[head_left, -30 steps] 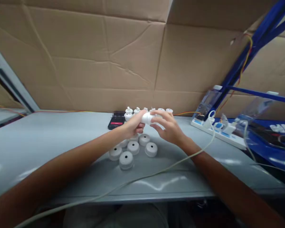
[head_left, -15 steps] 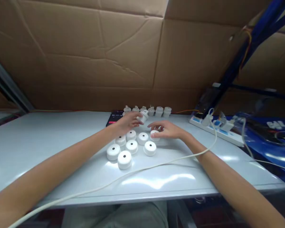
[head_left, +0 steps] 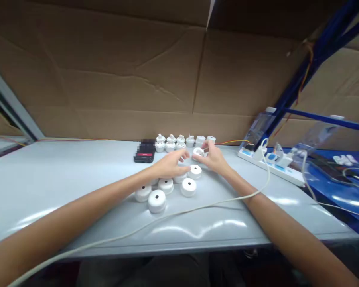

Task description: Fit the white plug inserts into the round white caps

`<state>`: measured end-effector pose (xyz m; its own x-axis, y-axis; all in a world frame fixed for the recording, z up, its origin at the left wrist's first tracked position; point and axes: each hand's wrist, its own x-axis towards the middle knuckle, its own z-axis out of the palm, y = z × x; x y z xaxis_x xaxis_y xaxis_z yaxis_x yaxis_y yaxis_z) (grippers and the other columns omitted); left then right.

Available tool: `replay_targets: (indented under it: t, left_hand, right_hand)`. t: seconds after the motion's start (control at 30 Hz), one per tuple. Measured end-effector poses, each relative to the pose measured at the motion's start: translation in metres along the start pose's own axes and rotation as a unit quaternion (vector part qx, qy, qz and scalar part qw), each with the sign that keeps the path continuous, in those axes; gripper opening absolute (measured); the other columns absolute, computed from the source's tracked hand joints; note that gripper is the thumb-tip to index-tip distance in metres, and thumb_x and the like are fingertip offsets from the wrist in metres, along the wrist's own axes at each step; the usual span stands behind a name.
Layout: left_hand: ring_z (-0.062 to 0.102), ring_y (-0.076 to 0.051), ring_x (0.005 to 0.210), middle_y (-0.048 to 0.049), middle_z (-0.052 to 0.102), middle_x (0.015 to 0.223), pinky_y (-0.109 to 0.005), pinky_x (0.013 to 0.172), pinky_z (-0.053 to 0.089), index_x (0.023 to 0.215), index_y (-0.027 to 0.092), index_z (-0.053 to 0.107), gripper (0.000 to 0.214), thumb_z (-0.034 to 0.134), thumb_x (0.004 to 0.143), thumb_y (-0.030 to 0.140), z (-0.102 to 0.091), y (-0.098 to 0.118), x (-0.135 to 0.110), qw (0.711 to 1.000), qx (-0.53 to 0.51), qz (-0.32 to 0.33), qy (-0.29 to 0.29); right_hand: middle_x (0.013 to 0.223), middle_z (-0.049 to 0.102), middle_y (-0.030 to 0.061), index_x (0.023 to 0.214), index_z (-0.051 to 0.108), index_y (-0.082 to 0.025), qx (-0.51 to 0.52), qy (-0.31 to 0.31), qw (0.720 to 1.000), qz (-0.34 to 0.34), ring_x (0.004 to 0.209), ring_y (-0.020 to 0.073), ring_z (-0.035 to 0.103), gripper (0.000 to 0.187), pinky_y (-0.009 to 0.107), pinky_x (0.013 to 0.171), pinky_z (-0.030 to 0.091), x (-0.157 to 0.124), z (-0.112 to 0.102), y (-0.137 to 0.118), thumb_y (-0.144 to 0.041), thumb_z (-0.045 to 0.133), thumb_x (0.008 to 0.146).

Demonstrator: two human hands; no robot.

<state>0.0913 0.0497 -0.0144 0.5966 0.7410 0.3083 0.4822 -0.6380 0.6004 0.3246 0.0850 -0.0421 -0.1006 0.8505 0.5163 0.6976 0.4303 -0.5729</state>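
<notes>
My right hand [head_left: 213, 158] grips a round white plastic piece [head_left: 198, 152] between thumb and fingers, its open side facing up. My left hand [head_left: 173, 164] is open, fingers apart and curved, over a group of round white caps. Its thumb tip reaches the edge of a white cap [head_left: 195, 172] with a dark hole in its top; I cannot tell if they touch. Several more such caps stand in front, among them one [head_left: 188, 187] and a nearer one [head_left: 157, 201]. The left hand hides some caps in part.
Along the cardboard wall [head_left: 131, 91] stands a row of white pieces [head_left: 170, 146], some stacked. A black phone [head_left: 144, 154] lies to their left. At right is a power strip [head_left: 272, 167] with plugs. A white cable [head_left: 167, 217] crosses the table front and passes by the right forearm.
My left hand has let go of a white piece and come nearer, to the right. My right hand has left the cap, moved toward the back and taken hold of a round white piece.
</notes>
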Motion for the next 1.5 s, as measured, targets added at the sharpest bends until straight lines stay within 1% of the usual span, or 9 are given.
replay_targets:
  t: [0.2, 0.37, 0.5, 0.67, 0.83, 1.1, 1.27, 1.4, 1.5]
  left_hand:
    - [0.066, -0.027, 0.106, -0.0087, 0.071, 0.117, -0.038, 0.094, 0.050, 0.123, 0.021, 0.066, 0.037, 0.061, 0.089, 0.035, 0.002, 0.002, -0.004, 0.996, 0.061, 0.043, -0.048]
    - [0.068, -0.025, 0.102, -0.0067, 0.073, 0.113, -0.034, 0.091, 0.050, 0.117, 0.022, 0.068, 0.031, 0.057, 0.091, 0.034, 0.005, -0.001, -0.003, 0.996, 0.055, 0.049, -0.056]
    - [0.068, -0.024, 0.095, -0.0059, 0.074, 0.107, -0.032, 0.084, 0.050, 0.117, 0.021, 0.068, 0.032, 0.056, 0.091, 0.035, 0.004, 0.001, -0.003, 0.995, 0.063, 0.049, -0.062]
    - [0.068, -0.023, 0.092, -0.0063, 0.074, 0.106, -0.030, 0.081, 0.048, 0.122, 0.021, 0.065, 0.035, 0.054, 0.093, 0.036, 0.001, 0.007, -0.004, 0.994, 0.063, 0.044, -0.082]
    - [0.067, -0.023, 0.089, -0.0065, 0.073, 0.104, -0.030, 0.077, 0.047, 0.125, 0.020, 0.063, 0.038, 0.053, 0.092, 0.037, 0.000, 0.010, -0.004, 0.993, 0.063, 0.038, -0.092]
    - [0.067, -0.023, 0.089, -0.0054, 0.073, 0.105, -0.030, 0.078, 0.048, 0.123, 0.023, 0.064, 0.035, 0.054, 0.091, 0.036, 0.002, 0.006, -0.004, 0.994, 0.055, 0.043, -0.086]
    - [0.067, -0.023, 0.088, -0.0051, 0.073, 0.103, -0.031, 0.078, 0.048, 0.121, 0.024, 0.064, 0.034, 0.053, 0.092, 0.037, 0.003, 0.004, -0.005, 0.993, 0.077, 0.033, -0.078]
    - [0.066, -0.022, 0.091, -0.0046, 0.073, 0.106, -0.031, 0.080, 0.048, 0.123, 0.024, 0.062, 0.034, 0.052, 0.092, 0.036, 0.004, 0.003, -0.005, 0.992, 0.087, 0.032, -0.084]
    - [0.066, -0.023, 0.091, -0.0055, 0.073, 0.106, -0.032, 0.080, 0.047, 0.124, 0.023, 0.062, 0.035, 0.053, 0.092, 0.036, 0.004, 0.001, -0.006, 0.992, 0.089, 0.037, -0.084]
  right_hand:
    - [0.100, 0.065, 0.0048, 0.098, 0.048, -0.023, 0.000, 0.012, 1.000, 0.019, 0.081, 0.0209, 0.062, 0.054, 0.034, 0.072, 0.049, 0.004, 0.005, 0.019, -0.055, 0.079, 0.069]
    - [0.084, 0.064, 0.0034, 0.075, 0.052, -0.023, -0.038, 0.002, 0.998, -0.058, 0.084, 0.0225, 0.060, 0.024, 0.035, 0.078, 0.050, 0.006, 0.007, 0.018, -0.040, 0.069, 0.074]
    - [0.094, 0.069, 0.0073, 0.078, 0.061, -0.022, -0.036, -0.013, 0.995, -0.088, 0.093, 0.0247, 0.062, 0.012, 0.037, 0.080, 0.053, 0.006, 0.013, 0.016, -0.033, 0.064, 0.077]
    - [0.134, 0.064, 0.0157, 0.101, 0.069, -0.019, -0.027, -0.052, 0.994, -0.093, 0.120, 0.0319, 0.061, 0.029, 0.045, 0.091, 0.055, 0.003, 0.020, 0.017, -0.036, 0.070, 0.078]
    - [0.152, 0.053, 0.0187, 0.114, 0.070, -0.018, -0.041, -0.085, 0.992, -0.082, 0.137, 0.0363, 0.053, 0.039, 0.051, 0.100, 0.053, 0.003, 0.022, 0.021, -0.039, 0.072, 0.081]
    - [0.155, 0.050, 0.0169, 0.128, 0.067, -0.020, -0.042, -0.092, 0.991, -0.087, 0.138, 0.0359, 0.052, 0.052, 0.051, 0.103, 0.053, 0.002, 0.023, 0.025, -0.044, 0.072, 0.082]
    - [0.145, 0.057, 0.0181, 0.120, 0.068, -0.017, -0.089, -0.026, 0.992, -0.086, 0.130, 0.0335, 0.057, 0.041, 0.049, 0.102, 0.052, 0.010, 0.014, 0.032, -0.031, 0.063, 0.082]
    - [0.150, 0.052, 0.0213, 0.131, 0.060, -0.015, -0.163, 0.018, 0.983, -0.082, 0.137, 0.0382, 0.048, 0.053, 0.058, 0.110, 0.042, 0.033, -0.001, 0.034, -0.026, 0.059, 0.080]
    - [0.154, 0.050, 0.0198, 0.137, 0.056, -0.016, -0.266, -0.002, 0.959, -0.095, 0.143, 0.0418, 0.038, 0.057, 0.065, 0.111, 0.034, 0.051, -0.008, 0.029, -0.026, 0.059, 0.080]
